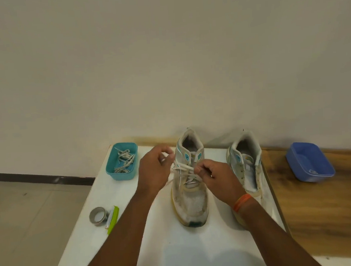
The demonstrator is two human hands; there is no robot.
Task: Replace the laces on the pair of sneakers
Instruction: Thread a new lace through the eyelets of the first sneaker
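Two worn white sneakers with teal marks stand toe-toward-me on a white board [120,251]. The left sneaker [191,204] carries a white lace [183,169] crossed through its lower eyelets. My left hand [156,171] pinches one lace end just left of the shoe's collar. My right hand [213,176] pinches the lace at the upper eyelets on the shoe's right side. The right sneaker [247,169] has no lace in its eyelets and stands partly behind my right forearm.
A teal tub [122,175] at the board's back left holds a tangle of laces [124,160]. A roll of tape [98,215] and a green-handled tool [112,220] lie near the left edge. A blue tub [309,163] sits on the wooden surface [321,216] at right.
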